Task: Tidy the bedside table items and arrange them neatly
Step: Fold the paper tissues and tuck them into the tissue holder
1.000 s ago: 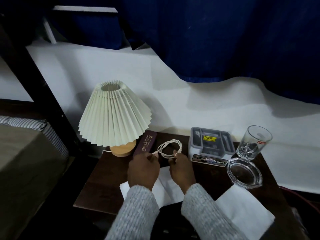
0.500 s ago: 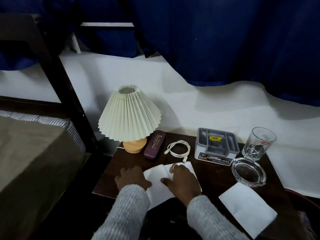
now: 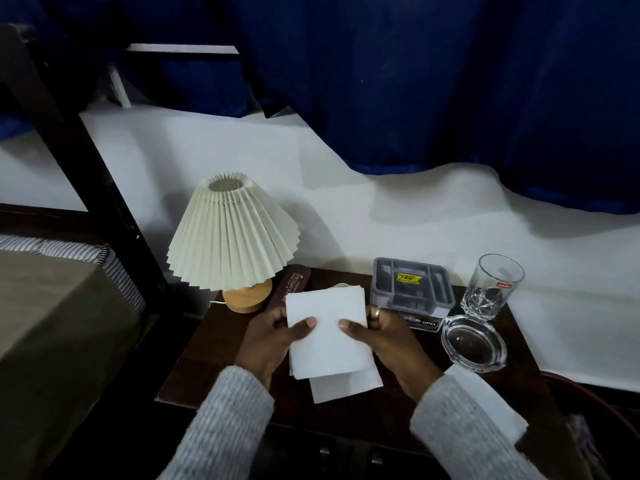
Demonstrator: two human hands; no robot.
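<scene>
Both hands hold a white folded tissue [image 3: 327, 332] upright above the dark wooden bedside table [image 3: 207, 344]. My left hand [image 3: 273, 337] grips its left edge, my right hand [image 3: 384, 341] its right edge, thumbs on the front. A second layer of the tissue hangs lower. Behind the tissue lies a maroon spectacle case [image 3: 291, 285], mostly hidden, and the white cable is almost fully covered. Another white tissue [image 3: 491, 400] lies at the table's front right, partly under my right sleeve.
A pleated cream lamp [image 3: 232, 237] on a wooden base stands at the back left. A grey organiser tray [image 3: 412, 289], a drinking glass [image 3: 491, 289] and a glass ashtray [image 3: 472, 342] sit at the right. A bed [image 3: 52, 306] lies left, a blue curtain behind.
Both hands let go of the white cable, came down onto the tissue on the table, then lifted it up in front of the cable and case.
</scene>
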